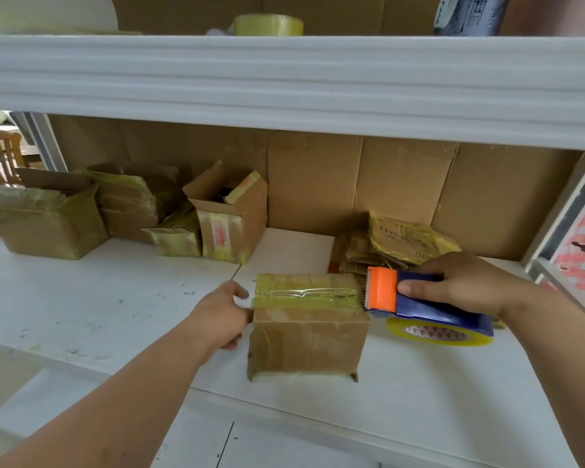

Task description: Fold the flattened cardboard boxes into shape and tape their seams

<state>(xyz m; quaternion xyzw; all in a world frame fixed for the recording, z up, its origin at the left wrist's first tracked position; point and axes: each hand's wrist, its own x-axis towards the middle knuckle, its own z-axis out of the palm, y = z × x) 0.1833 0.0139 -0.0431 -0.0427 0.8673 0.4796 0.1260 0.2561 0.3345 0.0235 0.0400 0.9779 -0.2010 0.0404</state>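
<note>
— What is worn on the arms?
— Nothing is seen: both forearms are bare to the frame's edge, no sleeves shown.
— And the hands?
— The left hand (224,314) and right hand (466,286) are ungloved; short nails are visible.
</note>
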